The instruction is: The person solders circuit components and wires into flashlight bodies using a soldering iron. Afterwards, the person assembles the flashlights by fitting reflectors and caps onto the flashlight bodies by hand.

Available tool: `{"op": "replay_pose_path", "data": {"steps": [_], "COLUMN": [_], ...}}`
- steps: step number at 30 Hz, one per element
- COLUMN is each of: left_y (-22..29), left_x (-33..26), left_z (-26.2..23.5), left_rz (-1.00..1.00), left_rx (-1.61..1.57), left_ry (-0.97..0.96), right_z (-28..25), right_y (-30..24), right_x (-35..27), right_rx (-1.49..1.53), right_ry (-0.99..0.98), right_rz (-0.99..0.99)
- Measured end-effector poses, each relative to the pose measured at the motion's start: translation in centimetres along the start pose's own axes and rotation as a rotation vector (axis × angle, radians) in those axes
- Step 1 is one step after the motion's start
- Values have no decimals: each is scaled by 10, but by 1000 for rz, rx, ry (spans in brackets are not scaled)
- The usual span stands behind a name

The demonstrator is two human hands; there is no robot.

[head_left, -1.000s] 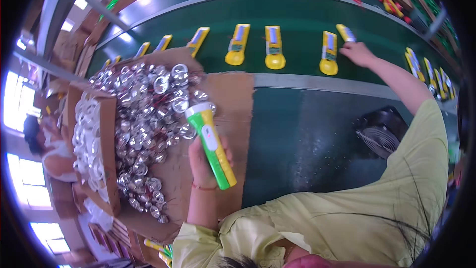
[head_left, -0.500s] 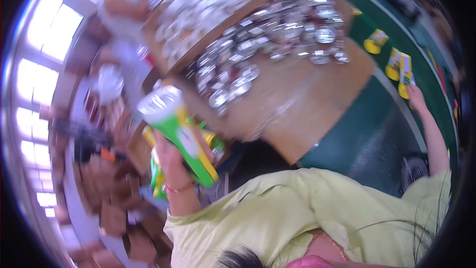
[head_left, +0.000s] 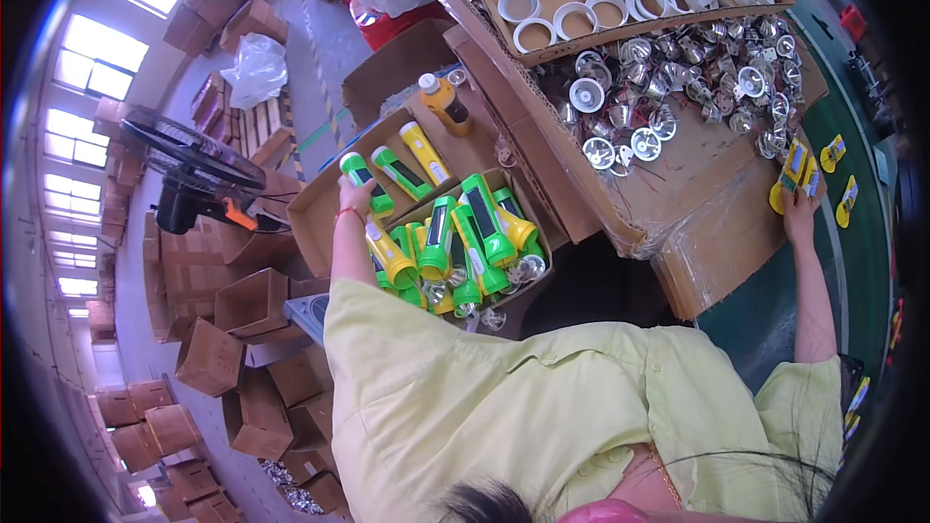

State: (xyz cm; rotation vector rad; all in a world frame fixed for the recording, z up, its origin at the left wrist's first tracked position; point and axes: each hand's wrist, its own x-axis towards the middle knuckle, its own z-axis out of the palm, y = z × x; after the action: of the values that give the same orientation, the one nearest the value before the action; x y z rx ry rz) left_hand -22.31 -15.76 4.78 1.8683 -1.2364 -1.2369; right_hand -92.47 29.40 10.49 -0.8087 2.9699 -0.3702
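My left hand (head_left: 356, 196) is closed around a green flashlight (head_left: 378, 199) with a white rim and a dark panel. It lies in a cardboard box (head_left: 312, 218), beside another green flashlight (head_left: 402, 172) and a yellow one (head_left: 424, 152). Just nearer, an open carton is heaped with green and yellow flashlight bodies (head_left: 487, 223), some with reflectors hanging out. Far to the right, my right hand (head_left: 802, 213) has its fingers on yellow plastic parts (head_left: 797, 167) above the green surface; its grip is partly hidden.
Silver reflectors with wires (head_left: 668, 87) cover the carton top ahead, below a tray of white rings (head_left: 572, 19). An orange bottle (head_left: 444, 105) stands behind the flashlights. More yellow parts (head_left: 846, 200) lie at right. A black fan (head_left: 189, 160) and empty cartons (head_left: 252, 300) are left.
The green flashlight, earlier held up in front of me, is now down in the box at left, still in my left hand. My right hand stays at the yellow parts; the view has turned.
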Motion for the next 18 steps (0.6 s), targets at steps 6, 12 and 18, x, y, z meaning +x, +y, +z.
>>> {"op": "replay_pose_path", "data": {"steps": [6, 12, 18], "left_y": [54, 53, 55], "left_x": [-54, -182, -191], "left_z": [36, 89, 108], "left_rz": [669, 1483, 1496], "left_rx": [797, 1187, 1262], "left_ry": [-152, -733, -887], "right_z": [3, -24, -49], "right_y": [-8, -35, -82], "right_x": [-14, -30, -75], "right_rx": [-37, 144, 251], "right_ry": [223, 249, 370], "right_rz": [-162, -227, -311]}}
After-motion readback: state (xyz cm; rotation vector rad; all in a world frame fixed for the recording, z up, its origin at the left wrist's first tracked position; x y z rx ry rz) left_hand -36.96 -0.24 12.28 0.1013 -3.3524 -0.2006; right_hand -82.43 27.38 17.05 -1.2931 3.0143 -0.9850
